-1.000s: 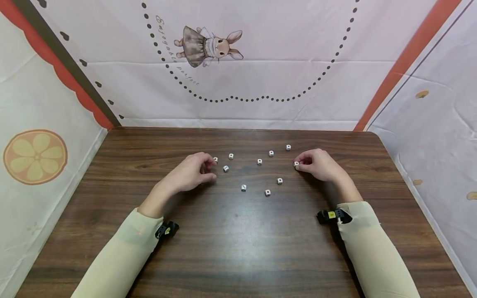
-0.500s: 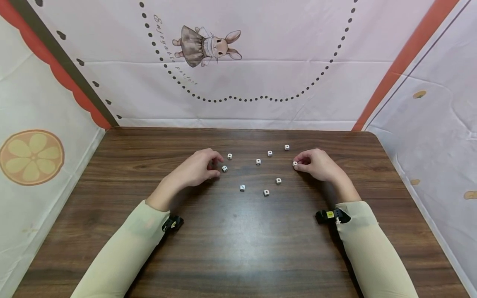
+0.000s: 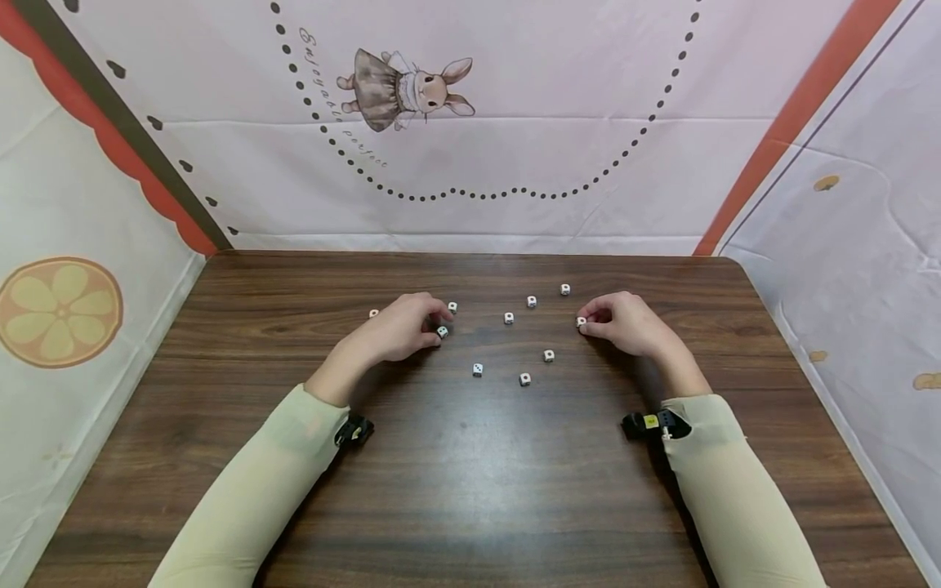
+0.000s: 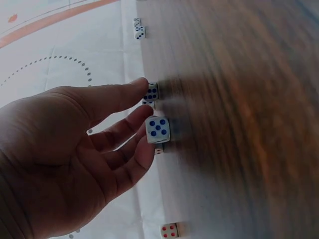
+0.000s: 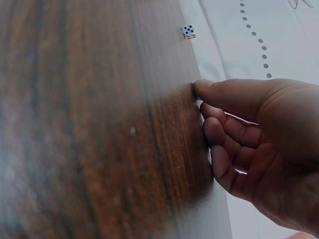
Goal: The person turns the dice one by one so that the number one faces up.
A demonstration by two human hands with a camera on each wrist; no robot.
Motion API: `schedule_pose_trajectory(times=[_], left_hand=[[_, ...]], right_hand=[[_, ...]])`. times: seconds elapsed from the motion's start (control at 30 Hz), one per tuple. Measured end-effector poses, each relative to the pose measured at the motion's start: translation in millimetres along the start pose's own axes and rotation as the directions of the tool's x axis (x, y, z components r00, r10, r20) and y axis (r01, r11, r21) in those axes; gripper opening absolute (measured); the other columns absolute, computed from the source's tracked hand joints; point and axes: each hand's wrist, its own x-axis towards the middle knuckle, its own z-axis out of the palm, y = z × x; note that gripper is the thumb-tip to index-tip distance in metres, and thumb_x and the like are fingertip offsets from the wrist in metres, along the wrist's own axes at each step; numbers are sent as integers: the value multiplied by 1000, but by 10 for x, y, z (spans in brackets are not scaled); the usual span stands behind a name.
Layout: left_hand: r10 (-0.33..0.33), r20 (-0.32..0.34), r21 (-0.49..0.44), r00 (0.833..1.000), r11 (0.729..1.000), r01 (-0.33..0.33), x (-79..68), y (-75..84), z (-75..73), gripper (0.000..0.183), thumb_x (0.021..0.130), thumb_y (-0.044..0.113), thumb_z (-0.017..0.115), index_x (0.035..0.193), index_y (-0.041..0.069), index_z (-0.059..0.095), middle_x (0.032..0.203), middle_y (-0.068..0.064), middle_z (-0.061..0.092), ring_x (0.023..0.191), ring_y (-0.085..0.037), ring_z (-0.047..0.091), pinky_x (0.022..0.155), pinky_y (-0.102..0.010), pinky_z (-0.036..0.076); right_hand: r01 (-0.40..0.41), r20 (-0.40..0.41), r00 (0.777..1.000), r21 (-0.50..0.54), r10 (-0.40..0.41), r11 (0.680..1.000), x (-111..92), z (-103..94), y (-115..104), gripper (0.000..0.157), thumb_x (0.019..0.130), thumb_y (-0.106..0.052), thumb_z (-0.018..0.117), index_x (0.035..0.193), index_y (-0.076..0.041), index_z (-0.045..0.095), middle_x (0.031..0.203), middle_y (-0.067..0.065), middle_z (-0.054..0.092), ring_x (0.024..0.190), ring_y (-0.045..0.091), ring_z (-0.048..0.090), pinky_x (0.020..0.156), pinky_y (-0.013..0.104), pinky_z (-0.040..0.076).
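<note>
My left hand (image 3: 403, 328) reaches in low at the left of the scattered dice, thumb and fingers apart on either side of a small white die (image 3: 442, 331). In the left wrist view that die (image 4: 158, 130) shows five blue dots and overlaps the fingertips; the thumb tip stands away from it. My right hand (image 3: 625, 325) pinches another white die (image 3: 581, 322) between thumb and finger at the table's right. From the right wrist camera that pinched die is hidden behind the fingers. One die (image 3: 452, 308) lies just past the left fingertips.
Several more dice lie between the hands, among them a die (image 3: 509, 318) in the middle and a nearer die (image 3: 478, 370). Behind the left hand sits another die (image 3: 373, 313). The brown wooden table (image 3: 470, 490) ends at a printed cloth (image 3: 544, 155).
My left hand has moved right, to around a die it was left of before. A die now shows behind that hand. The right hand keeps its pinch with hardly any movement.
</note>
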Motion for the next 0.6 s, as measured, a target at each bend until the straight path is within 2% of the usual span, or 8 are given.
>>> schedule_pose_trajectory(times=[0.23,0.6], left_hand=[[-9,18,-14,1000,1000,9,23,-9,28,30,93,4,80,123,3,75,102,-5,73,97,-22,67,90,-42,52],[-6,42,-36,999,999,8,8,28,39,15,94,7,80,109,8,80,94,1,74,85,-14,63,81,-37,52]], right_hand=[[-1,9,1000,10,1,1000,-3,-3,-8,12,100,-15,76,107,-6,78,91,2,72,85,19,61,78,39,48],[-4,10,1000,8,4,1000,-6,-11,-18,12,100,-15,76,107,-6,79,90,1,72,85,19,61,79,38,48]])
